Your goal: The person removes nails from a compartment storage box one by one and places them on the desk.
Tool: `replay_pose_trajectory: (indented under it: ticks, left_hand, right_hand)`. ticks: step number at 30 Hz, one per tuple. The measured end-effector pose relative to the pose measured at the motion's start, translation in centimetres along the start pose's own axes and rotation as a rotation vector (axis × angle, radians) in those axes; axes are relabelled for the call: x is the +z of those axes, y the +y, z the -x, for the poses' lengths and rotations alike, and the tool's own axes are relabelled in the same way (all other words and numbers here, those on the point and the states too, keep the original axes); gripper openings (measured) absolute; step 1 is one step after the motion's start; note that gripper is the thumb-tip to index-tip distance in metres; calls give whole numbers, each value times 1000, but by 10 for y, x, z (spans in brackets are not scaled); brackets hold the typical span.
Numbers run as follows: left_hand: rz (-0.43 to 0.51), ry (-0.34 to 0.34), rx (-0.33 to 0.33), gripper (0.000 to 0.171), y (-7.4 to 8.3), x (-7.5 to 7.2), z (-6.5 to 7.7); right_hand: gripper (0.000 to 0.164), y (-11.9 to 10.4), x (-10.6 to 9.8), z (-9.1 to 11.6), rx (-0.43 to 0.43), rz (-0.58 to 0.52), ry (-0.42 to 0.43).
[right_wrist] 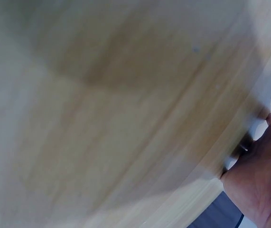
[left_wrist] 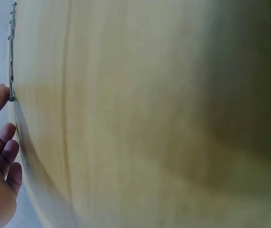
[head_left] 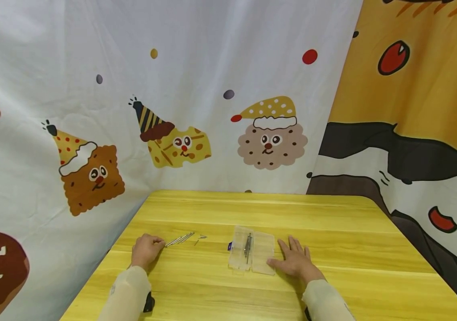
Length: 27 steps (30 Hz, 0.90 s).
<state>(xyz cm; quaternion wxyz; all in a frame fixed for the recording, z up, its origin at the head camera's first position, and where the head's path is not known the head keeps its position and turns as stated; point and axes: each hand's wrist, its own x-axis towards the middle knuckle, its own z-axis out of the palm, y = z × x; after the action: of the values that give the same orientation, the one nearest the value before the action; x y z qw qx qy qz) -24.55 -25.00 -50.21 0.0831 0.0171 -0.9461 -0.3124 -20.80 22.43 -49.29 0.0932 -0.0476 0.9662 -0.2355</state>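
In the head view my left hand (head_left: pixel 146 250) is at the near-left end of several thin metal nails (head_left: pixel 179 239) lying in a slanting row. The left wrist view has its thumb and index fingertip together at the headed end of one nail (left_wrist: pixel 11 71); the other fingers curl loosely below. My right hand (head_left: pixel 295 261) lies spread on the table, its thumb on the right half of an unfolded clear plastic case (head_left: pixel 263 253). Inside the case's left half are several dark metal pieces (head_left: pixel 248 246). The right wrist view catches only part of this hand (right_wrist: pixel 263 166), blurred.
A few smaller metal pieces (head_left: pixel 201 237) lie right of the row. A small blue tab (head_left: pixel 230 246) shows at the case's left edge. Behind the yellow wood-grain table (head_left: pixel 196 290) hangs a printed cloth (head_left: pixel 196 80) with cartoon figures.
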Motion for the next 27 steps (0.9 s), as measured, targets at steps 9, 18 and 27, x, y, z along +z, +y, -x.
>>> replay_pose_trajectory:
  ticks: [9, 18, 27]
  left_hand:
    - [35, 0, 0, 21, 0, -2, 0]
    - [91, 78, 16, 30, 26, -3, -11]
    - [360, 144, 6, 32, 94, 29, -17]
  right_hand:
    - [93, 0, 0, 0, 4, -1, -3]
    - [93, -1, 0, 0, 3, 2, -2]
    - [94, -1, 0, 0, -2, -15, -11]
